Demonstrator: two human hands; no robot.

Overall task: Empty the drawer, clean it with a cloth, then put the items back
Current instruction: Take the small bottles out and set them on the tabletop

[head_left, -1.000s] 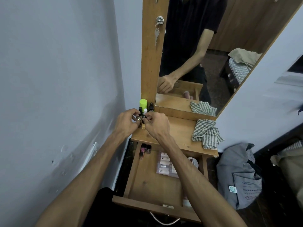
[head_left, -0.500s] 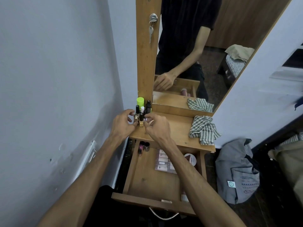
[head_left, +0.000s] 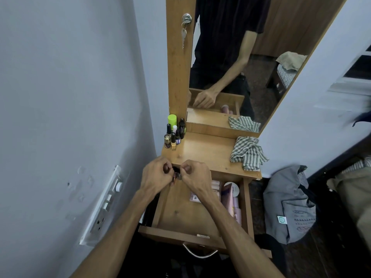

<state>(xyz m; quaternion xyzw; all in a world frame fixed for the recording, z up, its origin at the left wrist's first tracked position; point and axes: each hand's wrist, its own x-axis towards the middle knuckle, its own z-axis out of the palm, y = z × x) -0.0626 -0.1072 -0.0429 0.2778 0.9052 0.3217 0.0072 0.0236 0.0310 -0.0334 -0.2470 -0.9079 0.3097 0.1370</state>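
Both hands, left (head_left: pixel 155 175) and right (head_left: pixel 193 175), curl around small bottles (head_left: pixel 176 176) (mostly hidden) at the drawer (head_left: pixel 180 213)'s 11 o'clock corner. More vials (head_left: pixel 173 135) stand on the shelf (head_left: pixel 206 153); a cloth (head_left: pixel 248 152) lies at 2 o'clock.

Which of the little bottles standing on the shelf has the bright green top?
The tallest bottle, at the back of the group against the wooden mirror frame. Its cap is lime green; the others have dark, gold or pale caps.

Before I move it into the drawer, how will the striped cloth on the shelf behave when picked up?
The cloth will probably go limp and hang: it lies crumpled in soft folds. It looks thin, so likely light. One corner droops past the shelf edge, so a push might slide it off.
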